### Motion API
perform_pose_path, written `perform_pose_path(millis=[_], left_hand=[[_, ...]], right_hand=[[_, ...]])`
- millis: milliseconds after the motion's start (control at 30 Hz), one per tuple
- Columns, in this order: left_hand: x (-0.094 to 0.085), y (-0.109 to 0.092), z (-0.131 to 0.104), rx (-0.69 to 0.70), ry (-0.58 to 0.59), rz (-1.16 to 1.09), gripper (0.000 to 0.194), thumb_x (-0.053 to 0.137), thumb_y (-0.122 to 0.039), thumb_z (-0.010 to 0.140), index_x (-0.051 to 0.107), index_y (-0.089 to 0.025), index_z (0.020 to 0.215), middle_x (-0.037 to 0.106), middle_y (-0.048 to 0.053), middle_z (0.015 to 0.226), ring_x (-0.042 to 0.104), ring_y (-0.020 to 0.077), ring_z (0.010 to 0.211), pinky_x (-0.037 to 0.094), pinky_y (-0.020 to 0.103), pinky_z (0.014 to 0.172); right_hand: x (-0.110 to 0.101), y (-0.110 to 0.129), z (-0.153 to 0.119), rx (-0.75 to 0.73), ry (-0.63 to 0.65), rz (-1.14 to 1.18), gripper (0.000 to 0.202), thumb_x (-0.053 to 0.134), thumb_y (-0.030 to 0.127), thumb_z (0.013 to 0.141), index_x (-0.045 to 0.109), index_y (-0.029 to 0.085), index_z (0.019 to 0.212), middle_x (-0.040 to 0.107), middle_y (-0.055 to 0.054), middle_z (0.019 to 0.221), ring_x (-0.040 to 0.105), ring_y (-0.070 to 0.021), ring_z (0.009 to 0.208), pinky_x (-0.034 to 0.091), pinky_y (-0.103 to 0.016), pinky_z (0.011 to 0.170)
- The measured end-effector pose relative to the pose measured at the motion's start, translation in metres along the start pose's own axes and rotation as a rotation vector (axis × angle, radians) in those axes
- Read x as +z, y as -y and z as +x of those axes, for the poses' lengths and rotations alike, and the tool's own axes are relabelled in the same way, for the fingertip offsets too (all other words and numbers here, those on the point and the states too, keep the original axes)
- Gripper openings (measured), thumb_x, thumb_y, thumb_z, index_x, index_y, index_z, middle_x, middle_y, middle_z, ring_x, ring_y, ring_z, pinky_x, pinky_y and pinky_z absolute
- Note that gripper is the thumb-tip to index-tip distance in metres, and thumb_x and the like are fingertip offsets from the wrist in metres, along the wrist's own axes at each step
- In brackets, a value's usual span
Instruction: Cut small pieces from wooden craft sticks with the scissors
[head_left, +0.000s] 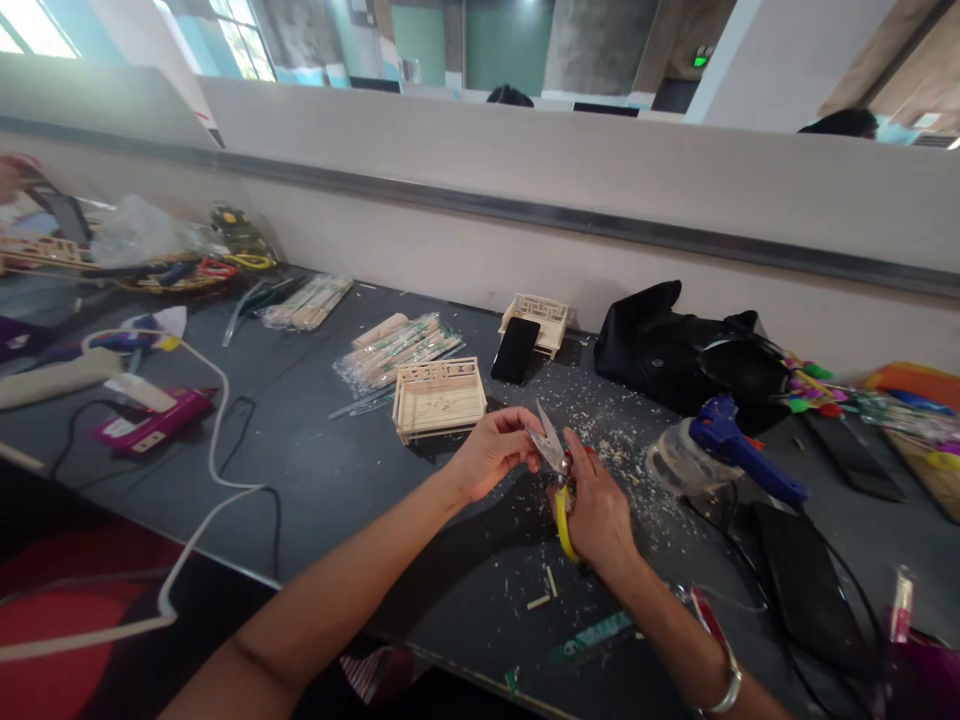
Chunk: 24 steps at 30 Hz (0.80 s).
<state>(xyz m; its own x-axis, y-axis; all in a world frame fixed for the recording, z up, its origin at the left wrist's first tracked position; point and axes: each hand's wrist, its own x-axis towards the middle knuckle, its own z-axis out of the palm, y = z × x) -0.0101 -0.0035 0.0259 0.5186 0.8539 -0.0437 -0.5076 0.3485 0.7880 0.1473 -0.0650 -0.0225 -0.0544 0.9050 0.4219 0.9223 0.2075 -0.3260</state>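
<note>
My right hand is wrapped round the yellow handles of a pair of scissors, whose blades are apart and point up and to the left. At the blades, the fingers of my left hand are pinched together; whatever they hold is too small to make out. A small wooden-stick model like a bench sits just beyond my left hand. Behind it stands a second stick model with a black phone leaning on it. Small cut bits lie scattered around my right hand.
Packs of sticks lie behind the bench. To the right are a black bag, a blue glue gun on a clear tub and a dark phone. Leftward, a white cable crosses near a pink power strip. A partition stands behind.
</note>
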Motion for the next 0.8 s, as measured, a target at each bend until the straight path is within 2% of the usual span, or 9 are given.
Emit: perform_pose_path(millis=[500, 800], left_hand=[[0.0005, -0.0024, -0.0005, 0.031, 0.046, -0.01, 0.028, 0.077, -0.015, 0.059, 0.049, -0.015, 0.065, 0.058, -0.004, 0.061, 0.053, 0.0065, 0.048, 0.044, 0.018, 0.046], [0.0047, 0.0026, -0.0011, 0.063, 0.039, -0.051, 0.029, 0.078, -0.016, 0.059, 0.049, -0.015, 0.065, 0.059, -0.003, 0.06, 0.054, 0.0069, 0.05, 0.045, 0.018, 0.048]], right_hand=[[-0.0017, 0.0018, -0.0006, -0.026, 0.011, 0.024, 0.063, 0.048, 0.019, 0.076, 0.034, 0.016, 0.137, 0.061, -0.01, 0.099, 0.059, -0.0229, 0.083, 0.051, -0.036, 0.074], [0.0022, 0.0039, -0.0035, 0.013, -0.064, -0.019, 0.061, 0.047, 0.02, 0.077, 0.034, 0.017, 0.136, 0.061, -0.011, 0.101, 0.059, -0.0256, 0.091, 0.05, -0.041, 0.079]])
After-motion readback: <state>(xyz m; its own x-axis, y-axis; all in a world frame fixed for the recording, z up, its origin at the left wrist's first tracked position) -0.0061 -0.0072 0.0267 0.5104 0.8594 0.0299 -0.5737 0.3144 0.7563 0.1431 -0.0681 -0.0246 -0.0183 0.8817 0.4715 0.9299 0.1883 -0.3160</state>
